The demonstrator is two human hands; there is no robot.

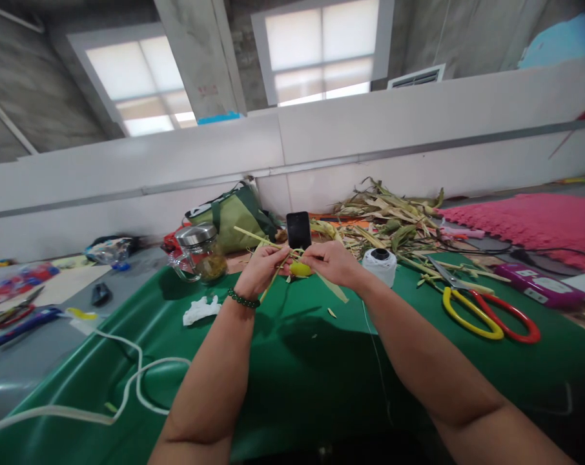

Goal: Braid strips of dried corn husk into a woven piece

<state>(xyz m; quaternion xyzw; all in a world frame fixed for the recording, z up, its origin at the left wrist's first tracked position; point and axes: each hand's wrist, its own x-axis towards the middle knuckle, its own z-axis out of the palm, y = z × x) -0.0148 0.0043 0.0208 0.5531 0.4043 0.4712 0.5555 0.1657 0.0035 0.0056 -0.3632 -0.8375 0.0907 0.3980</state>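
My left hand (267, 266), with a dark green bead bracelet on its wrist, pinches thin pale green husk strips (254, 236). Facing it, my right hand (332, 261) grips the same work, its fingers closed. A wider husk strip (332, 288) hangs below the right hand. Between the two hands shows a small rounded yellow-green piece (300, 268); whether it is attached to the strips I cannot tell. The fingertips partly hide where the strips meet. Just behind the hands a black phone (299, 230) stands upright, and a spool of white thread (379, 266) is beside my right wrist.
Dried husks (389, 210) are heaped at the back. Large scissors (481, 310) with red and yellow handles lie on the green cloth (321, 400) at right. A glass jar (200, 255), a crumpled tissue (201, 310) and a white cord (137, 368) are at left.
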